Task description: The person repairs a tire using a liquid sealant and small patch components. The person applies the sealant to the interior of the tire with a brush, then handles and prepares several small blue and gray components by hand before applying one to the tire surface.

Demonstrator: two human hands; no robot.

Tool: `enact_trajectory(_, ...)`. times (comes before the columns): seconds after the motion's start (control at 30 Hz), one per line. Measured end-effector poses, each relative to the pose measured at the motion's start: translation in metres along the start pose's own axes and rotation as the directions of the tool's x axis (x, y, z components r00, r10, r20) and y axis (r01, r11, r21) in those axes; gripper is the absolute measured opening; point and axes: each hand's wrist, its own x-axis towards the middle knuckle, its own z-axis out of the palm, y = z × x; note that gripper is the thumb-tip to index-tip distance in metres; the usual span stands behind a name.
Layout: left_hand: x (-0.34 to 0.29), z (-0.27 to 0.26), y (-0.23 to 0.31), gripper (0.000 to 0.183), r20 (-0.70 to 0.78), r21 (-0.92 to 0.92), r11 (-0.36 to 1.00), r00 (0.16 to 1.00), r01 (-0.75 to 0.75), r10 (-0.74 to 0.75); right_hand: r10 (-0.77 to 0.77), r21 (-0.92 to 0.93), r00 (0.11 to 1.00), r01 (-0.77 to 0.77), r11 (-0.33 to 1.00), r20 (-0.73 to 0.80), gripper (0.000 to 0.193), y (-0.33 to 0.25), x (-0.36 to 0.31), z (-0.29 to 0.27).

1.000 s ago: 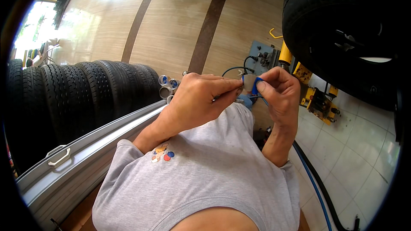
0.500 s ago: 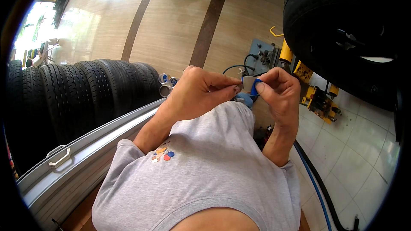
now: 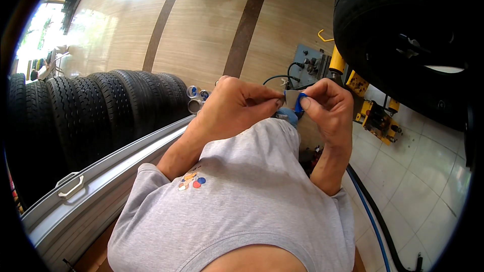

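Observation:
In front of my chest, a small flat patch [image 3: 292, 98] is stretched between my two hands. Its middle is pale and dull, and its edges are blue. My left hand [image 3: 237, 108] pinches the left edge between thumb and index finger. On the other side my right hand [image 3: 330, 111] has thumb and fingertips closed on a folded blue flap [image 3: 301, 102] at the right edge. The fingers cover part of both edges, so whether the blue is a separate film is hard to make out.
A row of black tyres [image 3: 85, 106] stands on the left behind a silver metal rail with a handle [image 3: 71, 186]. At upper right a large wheel [image 3: 383, 25] looms near yellow machine parts [image 3: 378, 121]. Black and blue hoses [image 3: 370, 211] run along the tiled floor. Small round cans [image 3: 194, 105] stand near the tyres.
Almost nothing differs. Both hands keep their pinch on the patch, with only a very slight shift of the fingers.

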Motion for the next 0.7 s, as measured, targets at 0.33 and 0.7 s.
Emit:
enact_trajectory(0.33, 0.0003, -0.0041, 0.0005, 0.02, 0.02, 0.08, 0.988, 0.991, -0.133, 0.132, 0.051, 0.048, 0.999, -0.052, 0.998, 0.006, 0.007, 0.0025, 0.0042, -0.0009)
enact_trajectory(0.7, 0.0018, -0.0029, -0.0001, 0.02, -0.022, 0.116, 0.977, 0.983, -0.177, 0.181, 0.056, 0.075, 0.998, -0.058, 0.996, 0.029, 0.008, 0.0029, 0.0091, -0.0009)
